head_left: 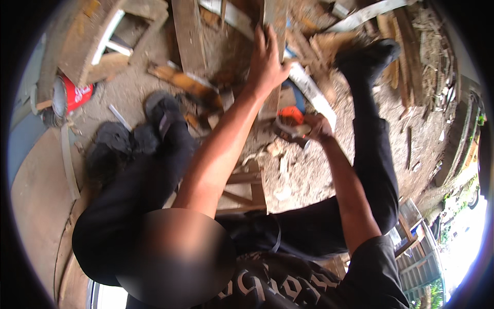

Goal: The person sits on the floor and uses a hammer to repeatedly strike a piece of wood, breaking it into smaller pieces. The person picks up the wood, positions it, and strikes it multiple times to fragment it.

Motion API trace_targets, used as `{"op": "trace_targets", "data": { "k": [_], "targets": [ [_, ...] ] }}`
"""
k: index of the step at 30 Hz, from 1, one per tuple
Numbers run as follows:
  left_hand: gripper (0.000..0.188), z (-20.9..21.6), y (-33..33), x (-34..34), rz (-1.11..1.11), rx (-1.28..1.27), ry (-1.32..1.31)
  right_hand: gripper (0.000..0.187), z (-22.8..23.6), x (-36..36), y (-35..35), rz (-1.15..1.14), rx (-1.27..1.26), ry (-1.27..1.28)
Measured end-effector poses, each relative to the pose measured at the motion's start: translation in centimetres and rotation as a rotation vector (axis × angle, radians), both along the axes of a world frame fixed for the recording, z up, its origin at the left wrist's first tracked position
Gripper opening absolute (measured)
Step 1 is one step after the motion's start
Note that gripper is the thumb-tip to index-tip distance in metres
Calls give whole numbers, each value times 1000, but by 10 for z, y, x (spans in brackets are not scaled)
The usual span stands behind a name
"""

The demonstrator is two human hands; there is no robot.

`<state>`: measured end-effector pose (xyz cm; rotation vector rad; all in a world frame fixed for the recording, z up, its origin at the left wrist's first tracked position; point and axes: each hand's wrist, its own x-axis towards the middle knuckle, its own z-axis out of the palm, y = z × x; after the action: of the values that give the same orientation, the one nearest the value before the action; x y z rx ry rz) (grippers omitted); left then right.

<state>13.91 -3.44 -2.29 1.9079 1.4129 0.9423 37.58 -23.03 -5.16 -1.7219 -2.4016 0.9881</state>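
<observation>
My left hand is wrapped over a long wooden plank ahead of me, with its thumb on the right side. The plank's lower part passes beneath my wrist. To the right and nearer, my right hand is closed round the light handle of what looks like a hammer, its dark head pointing left and toward me. Close to the head is a bright orange object, whose kind I cannot make out. No nail can be seen between hammer and plank.
Wood scraps cover the dirt ground. A wooden frame and a red can lie at far left. Dark shoes rest by my left leg. A whitish strip lies beside the plank. Long boards lie at far right.
</observation>
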Motion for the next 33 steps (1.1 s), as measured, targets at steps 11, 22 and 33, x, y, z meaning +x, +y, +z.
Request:
{"op": "trace_targets", "data": {
  "k": [11,22,33],
  "targets": [
    [115,10,5,-9,33,-137,85,46,132,-83,2,-200,-166,331],
    [113,26,43,-41,-48,-75,45,47,211,-156,-70,-662,-72,265],
    [106,22,100,-59,-58,-18,85,37,217,-172,-72,-692,-216,222]
  ]
}}
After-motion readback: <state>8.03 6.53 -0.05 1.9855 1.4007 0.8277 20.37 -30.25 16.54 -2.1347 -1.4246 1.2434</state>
